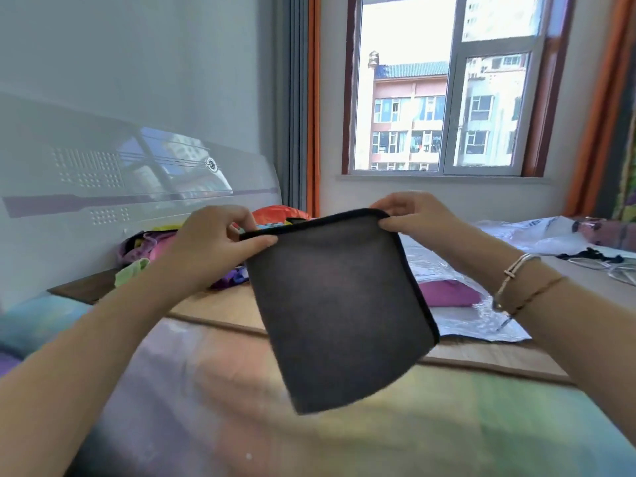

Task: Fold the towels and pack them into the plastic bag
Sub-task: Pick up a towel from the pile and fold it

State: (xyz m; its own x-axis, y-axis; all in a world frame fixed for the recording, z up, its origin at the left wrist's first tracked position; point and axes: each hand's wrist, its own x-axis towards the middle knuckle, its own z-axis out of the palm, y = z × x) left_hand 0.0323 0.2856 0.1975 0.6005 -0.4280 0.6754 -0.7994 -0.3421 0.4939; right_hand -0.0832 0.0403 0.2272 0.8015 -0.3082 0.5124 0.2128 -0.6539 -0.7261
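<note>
Head view takes in the bed point(344, 435) first, its pastel rainbow sheet filling everything from 4 to 8 o'clock beneath my arms, with a wooden tabletop point(220, 304) lying across it beyond. At 12 to 1 o'clock stands the window point(444, 87), apartment blocks showing through the glass, orange curtain point(313, 105) hanging at its left edge. At 9 to 10 o'clock the glossy white headboard point(130, 173) leans against the wall. Dead centre hangs the dark grey towel point(340, 304), held up in the air above the bed and the tabletop, its top hem level and the rest drooping free, lower corner swinging toward 6 o'clock. Behind it at 3 o'clock the clear plastic bag point(481, 318) lies flat on the tabletop with a purple towel point(447, 292) inside it. At 9 o'clock from the towel a heap of coloured towels point(148, 249) sits on the tabletop near the headboard, pink, green and orange among them. My left hand point(213, 246) has a pinching grip on the towel's upper left corner, thumb on the near face. My right hand point(413, 215) has the same pinching grip on the upper right corner. Two thin bracelets point(516, 280) ring my right wrist.
</note>
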